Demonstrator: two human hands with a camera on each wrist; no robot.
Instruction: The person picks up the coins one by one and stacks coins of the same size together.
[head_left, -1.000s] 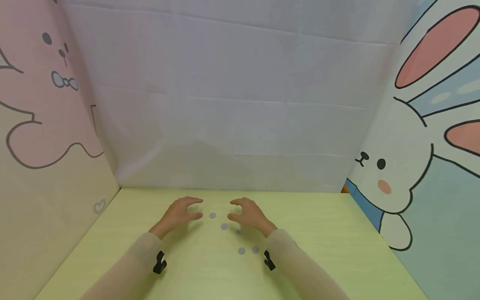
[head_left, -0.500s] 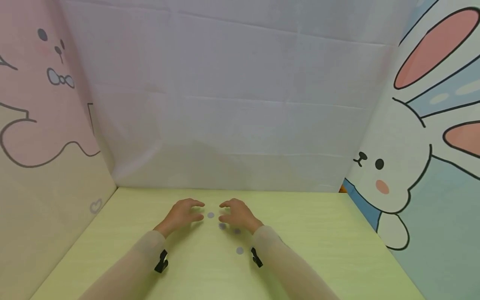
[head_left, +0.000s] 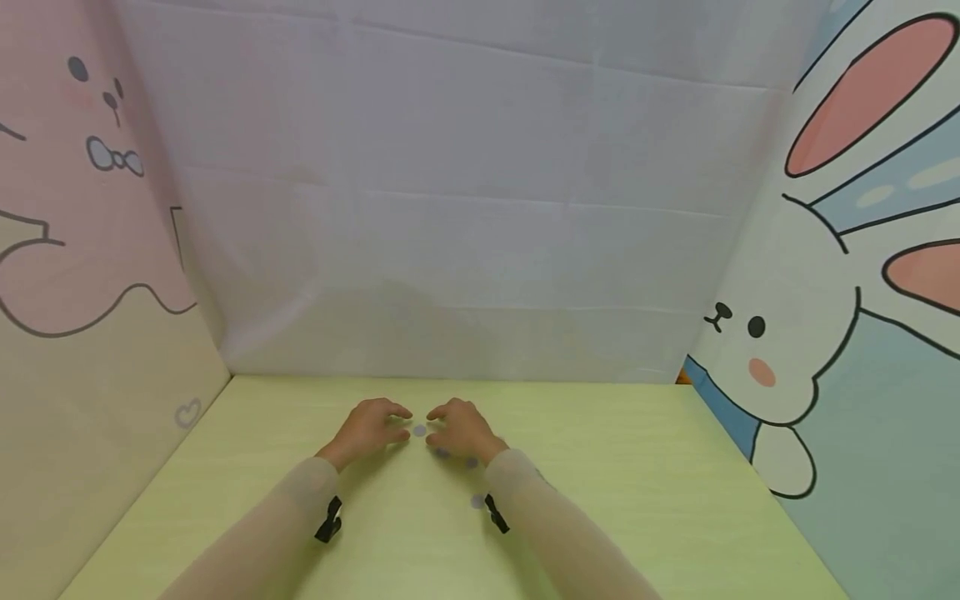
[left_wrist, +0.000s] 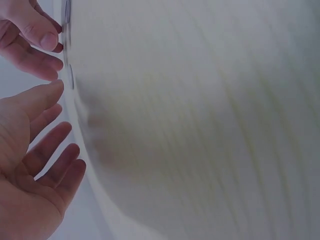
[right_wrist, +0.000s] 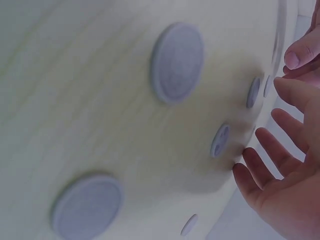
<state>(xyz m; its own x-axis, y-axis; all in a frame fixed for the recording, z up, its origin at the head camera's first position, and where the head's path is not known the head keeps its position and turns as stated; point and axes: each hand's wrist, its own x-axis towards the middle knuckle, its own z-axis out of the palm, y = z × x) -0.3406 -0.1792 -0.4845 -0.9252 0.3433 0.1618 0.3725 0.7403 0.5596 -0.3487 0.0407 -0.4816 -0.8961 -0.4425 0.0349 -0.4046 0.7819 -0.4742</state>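
Several flat grey discs lie on the pale yellow-green table. One disc sits between my two hands. My left hand is just left of it, with fingers and thumb apart and nothing between them. My right hand is on its right, fingers loosely bent, also holding nothing. Another disc shows below the right palm, and one more beside the right sleeve. In the right wrist view a large-looking disc lies nearest, and a smaller one carries darker spots. Sleeves may hide others.
A white cloth backdrop rises at the table's far edge. Printed panels stand at both sides, a pink animal panel on the left and a rabbit panel on the right. Each sleeve wears a black strap clip.
My right hand has moved left, narrowing the gap to the left hand. The left hand has shifted slightly right. A disc near the right sleeve is now hidden. The discs otherwise stay put.
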